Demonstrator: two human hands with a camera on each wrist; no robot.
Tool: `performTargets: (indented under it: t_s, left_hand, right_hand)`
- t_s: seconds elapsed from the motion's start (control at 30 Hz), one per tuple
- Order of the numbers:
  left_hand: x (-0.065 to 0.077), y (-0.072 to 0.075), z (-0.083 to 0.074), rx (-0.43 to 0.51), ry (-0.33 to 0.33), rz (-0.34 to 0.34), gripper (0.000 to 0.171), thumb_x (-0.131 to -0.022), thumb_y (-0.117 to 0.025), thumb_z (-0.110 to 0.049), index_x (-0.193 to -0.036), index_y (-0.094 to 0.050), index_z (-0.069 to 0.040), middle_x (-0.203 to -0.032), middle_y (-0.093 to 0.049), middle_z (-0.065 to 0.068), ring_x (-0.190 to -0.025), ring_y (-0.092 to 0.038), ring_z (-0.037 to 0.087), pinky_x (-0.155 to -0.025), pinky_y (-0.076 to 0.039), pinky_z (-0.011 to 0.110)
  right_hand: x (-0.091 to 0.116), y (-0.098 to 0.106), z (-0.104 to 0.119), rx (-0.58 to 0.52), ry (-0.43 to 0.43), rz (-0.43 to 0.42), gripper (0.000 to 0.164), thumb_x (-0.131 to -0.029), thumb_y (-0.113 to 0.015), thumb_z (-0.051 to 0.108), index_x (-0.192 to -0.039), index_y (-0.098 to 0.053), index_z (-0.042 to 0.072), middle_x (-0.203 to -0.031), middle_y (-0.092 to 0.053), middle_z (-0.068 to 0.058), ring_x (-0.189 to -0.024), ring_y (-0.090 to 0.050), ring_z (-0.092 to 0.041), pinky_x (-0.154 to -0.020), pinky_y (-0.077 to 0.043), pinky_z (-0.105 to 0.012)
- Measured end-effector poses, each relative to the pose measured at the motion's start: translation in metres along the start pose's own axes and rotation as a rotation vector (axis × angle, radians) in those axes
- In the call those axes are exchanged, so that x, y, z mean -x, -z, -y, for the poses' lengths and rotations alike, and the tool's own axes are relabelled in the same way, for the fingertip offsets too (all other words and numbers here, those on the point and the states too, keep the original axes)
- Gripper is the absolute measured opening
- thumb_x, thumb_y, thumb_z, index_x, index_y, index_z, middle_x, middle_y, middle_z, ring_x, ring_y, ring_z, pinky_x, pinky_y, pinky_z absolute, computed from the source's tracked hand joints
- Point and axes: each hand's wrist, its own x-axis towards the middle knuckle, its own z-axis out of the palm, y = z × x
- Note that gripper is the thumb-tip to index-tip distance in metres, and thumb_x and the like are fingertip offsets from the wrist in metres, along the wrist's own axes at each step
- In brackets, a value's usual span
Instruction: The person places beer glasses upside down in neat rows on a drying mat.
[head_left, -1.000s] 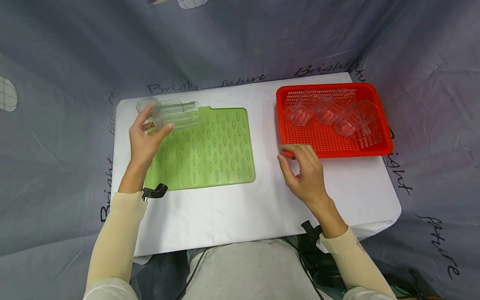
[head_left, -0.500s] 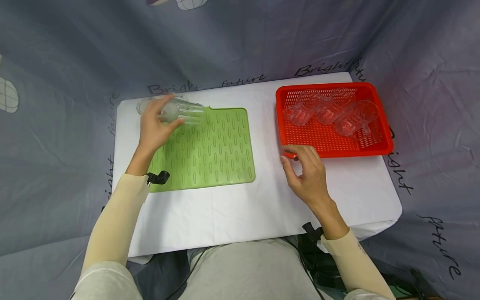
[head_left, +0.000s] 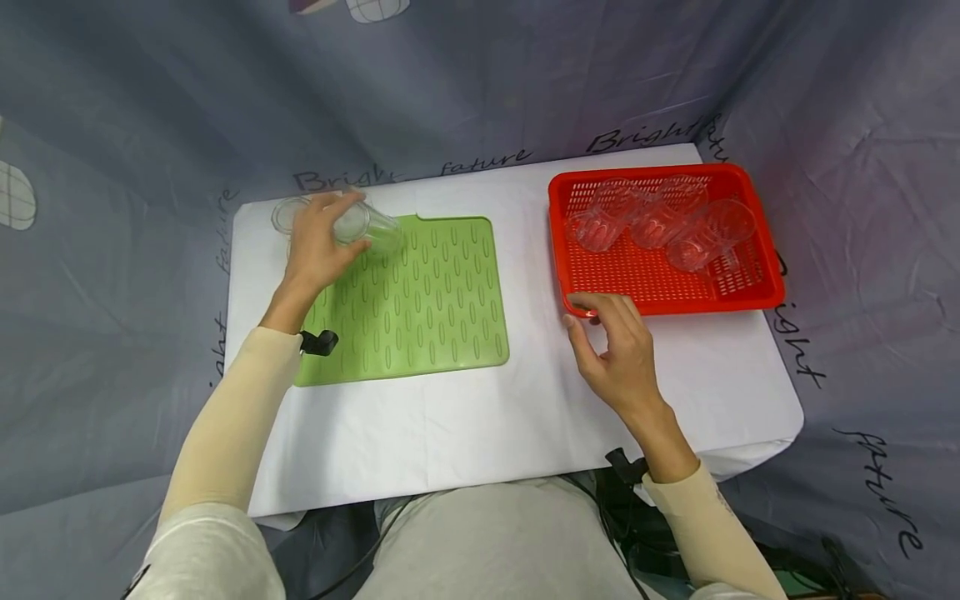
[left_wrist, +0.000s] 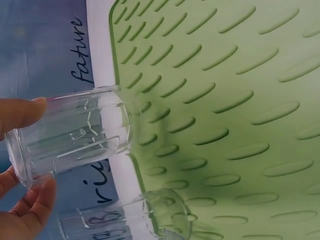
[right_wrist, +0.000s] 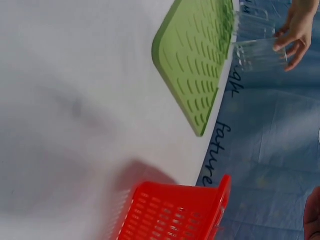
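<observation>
My left hand (head_left: 318, 246) pinches a clear glass mug (left_wrist: 75, 132) near its base, thumb on one side and fingers on the other. The mug is upside down, its rim close over the back left part of the green drying mat (head_left: 420, 308). Beside it, a second clear glass (left_wrist: 165, 217) stands at the mat's edge, partly hidden by my hand in the head view. My right hand (head_left: 618, 354) hovers at the front left corner of the red basket (head_left: 667, 308), fingers loosely bent and nothing between them.
Several clear glass mugs (head_left: 708, 237) lie on their sides in the back of the red basket. A white cloth (head_left: 450, 425) covers the table. Grey curtains (head_left: 480, 92) hang close behind the table and at both sides.
My left hand has moved a little right and away from me, turning the mug from nearly sideways to a steeper, rim-down tilt. My right hand has barely shifted.
</observation>
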Motion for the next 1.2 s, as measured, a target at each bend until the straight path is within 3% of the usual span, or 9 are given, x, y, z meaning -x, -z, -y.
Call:
performTargets:
  t_s: [0.37, 0.8, 1.2]
  left_hand:
    - [-0.008, -0.009, 0.003, -0.089, -0.017, 0.078, 0.071, -0.094, -0.083, -0.013, -0.158, -0.055, -0.024, -0.164, -0.047, 0.022, -0.142, -0.042, 0.052, -0.120, -0.033, 0.068]
    - [-0.021, -0.006, -0.007, -0.132, -0.030, 0.189, 0.074, -0.093, -0.083, -0.014, -0.160, -0.052, -0.020, -0.165, -0.045, 0.025, -0.146, -0.042, 0.050, -0.124, -0.030, 0.064]
    - [-0.026, 0.000, -0.011, -0.134, -0.038, 0.271, 0.075, -0.095, -0.081, -0.013, -0.162, -0.049, -0.018, -0.166, -0.043, 0.028, -0.155, -0.038, 0.049, -0.134, -0.013, 0.066]
  right_hand:
    - [0.003, 0.002, -0.003, 0.007, -0.013, 0.004, 0.027, -0.098, -0.074, 0.012, -0.124, -0.075, 0.004, -0.114, -0.079, -0.013, -0.096, -0.066, -0.028, -0.085, -0.051, -0.032]
    - [0.004, 0.004, -0.007, 0.010, -0.024, 0.002, 0.028, -0.098, -0.075, 0.013, -0.125, -0.075, 0.004, -0.115, -0.078, -0.014, -0.097, -0.066, -0.031, -0.088, -0.049, -0.025]
    - [0.007, 0.005, -0.008, 0.007, -0.038, -0.003, 0.029, -0.097, -0.076, 0.012, -0.126, -0.075, 0.004, -0.116, -0.079, -0.013, -0.097, -0.066, -0.030, -0.087, -0.051, -0.030]
